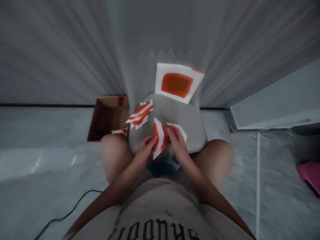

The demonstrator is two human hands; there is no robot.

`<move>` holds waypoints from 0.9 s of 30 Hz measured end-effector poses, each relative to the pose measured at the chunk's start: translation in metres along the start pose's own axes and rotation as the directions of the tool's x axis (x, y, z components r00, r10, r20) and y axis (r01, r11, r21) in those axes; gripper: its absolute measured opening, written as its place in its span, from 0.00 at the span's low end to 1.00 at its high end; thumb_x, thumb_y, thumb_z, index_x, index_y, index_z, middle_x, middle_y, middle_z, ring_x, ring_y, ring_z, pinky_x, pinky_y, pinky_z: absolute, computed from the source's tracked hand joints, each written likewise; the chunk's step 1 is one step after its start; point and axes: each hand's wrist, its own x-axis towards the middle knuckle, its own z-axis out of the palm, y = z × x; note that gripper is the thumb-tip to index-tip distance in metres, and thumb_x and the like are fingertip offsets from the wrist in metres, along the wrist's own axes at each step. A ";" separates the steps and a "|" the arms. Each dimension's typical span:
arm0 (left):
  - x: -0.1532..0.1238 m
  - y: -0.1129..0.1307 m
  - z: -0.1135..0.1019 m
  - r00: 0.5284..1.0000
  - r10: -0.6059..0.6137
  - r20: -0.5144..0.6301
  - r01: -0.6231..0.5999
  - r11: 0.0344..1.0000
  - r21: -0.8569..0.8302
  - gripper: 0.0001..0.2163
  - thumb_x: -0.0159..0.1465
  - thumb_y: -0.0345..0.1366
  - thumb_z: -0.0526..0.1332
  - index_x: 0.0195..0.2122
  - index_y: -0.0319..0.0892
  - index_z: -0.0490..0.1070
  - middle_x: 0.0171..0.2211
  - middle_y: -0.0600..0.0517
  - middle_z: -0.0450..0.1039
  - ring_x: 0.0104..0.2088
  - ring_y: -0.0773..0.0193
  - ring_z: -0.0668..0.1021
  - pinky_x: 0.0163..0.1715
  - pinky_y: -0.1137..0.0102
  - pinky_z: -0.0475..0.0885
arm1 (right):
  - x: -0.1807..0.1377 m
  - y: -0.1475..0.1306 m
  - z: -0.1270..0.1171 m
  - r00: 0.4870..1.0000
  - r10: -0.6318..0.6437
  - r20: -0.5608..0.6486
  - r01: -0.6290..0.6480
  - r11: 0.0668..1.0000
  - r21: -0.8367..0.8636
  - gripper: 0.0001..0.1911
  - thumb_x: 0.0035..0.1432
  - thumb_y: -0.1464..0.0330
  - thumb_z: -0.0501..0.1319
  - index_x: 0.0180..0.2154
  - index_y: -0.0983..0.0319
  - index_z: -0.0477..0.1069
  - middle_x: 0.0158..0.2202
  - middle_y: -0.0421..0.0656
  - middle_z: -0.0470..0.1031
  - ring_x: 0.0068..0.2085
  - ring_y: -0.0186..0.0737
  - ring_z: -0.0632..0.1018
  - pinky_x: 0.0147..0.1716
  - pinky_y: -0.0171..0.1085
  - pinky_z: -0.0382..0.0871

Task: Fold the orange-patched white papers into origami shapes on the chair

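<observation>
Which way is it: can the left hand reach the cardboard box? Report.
Likely yes: the cardboard box stands open by the left knee, nothing between, though the left hand pinches folded paper.

Seat (182, 115) centre and right bare: free passage. Paper pile (140, 115) blocks left part; big sheet (178, 83) covers far edge. Left hand (146, 148), right hand (178, 143) and paper piece (159, 138) fill near edge. Cardboard box (108, 116) close beside seat, left.

left hand (146, 148) centre frame, fingers curled in a pinch, right hand (178, 141) just beside it, fingers bent closed, forearms angling up from bottom edge, bare knees apart
</observation>
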 end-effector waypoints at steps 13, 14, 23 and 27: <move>-0.033 -0.026 0.010 0.995 -0.045 0.087 0.053 0.995 -0.087 0.30 0.60 0.61 0.69 0.53 0.42 0.77 0.48 0.44 0.83 0.46 0.55 0.84 0.43 0.67 0.79 | -0.052 0.020 -0.037 0.992 0.128 0.003 -0.127 0.987 -0.096 0.14 0.55 0.54 0.68 0.34 0.58 0.77 0.29 0.41 0.79 0.33 0.43 0.78 0.35 0.39 0.73; -0.036 -0.029 0.007 0.994 -0.051 0.097 0.059 0.995 -0.075 0.30 0.61 0.60 0.70 0.56 0.42 0.77 0.49 0.43 0.83 0.47 0.55 0.84 0.43 0.67 0.79 | -0.053 0.022 -0.037 0.994 0.105 -0.038 -0.108 0.987 -0.115 0.14 0.56 0.55 0.67 0.35 0.59 0.77 0.31 0.42 0.79 0.34 0.43 0.78 0.36 0.39 0.73; -0.046 -0.043 0.004 0.991 0.130 0.020 -0.131 0.963 0.235 0.30 0.59 0.50 0.74 0.60 0.43 0.74 0.47 0.46 0.83 0.41 0.58 0.83 0.40 0.67 0.78 | -0.061 0.036 -0.032 0.996 0.017 -0.090 -0.048 0.937 -0.345 0.15 0.58 0.54 0.64 0.36 0.59 0.75 0.32 0.43 0.80 0.33 0.44 0.79 0.35 0.40 0.74; -0.048 -0.039 0.011 0.979 0.206 -0.004 -0.187 0.899 0.396 0.21 0.67 0.51 0.65 0.53 0.41 0.79 0.43 0.48 0.82 0.39 0.59 0.80 0.38 0.68 0.76 | -0.054 0.033 -0.029 0.998 0.020 -0.062 -0.042 0.928 -0.371 0.16 0.58 0.53 0.64 0.32 0.58 0.71 0.27 0.41 0.77 0.29 0.42 0.77 0.31 0.39 0.72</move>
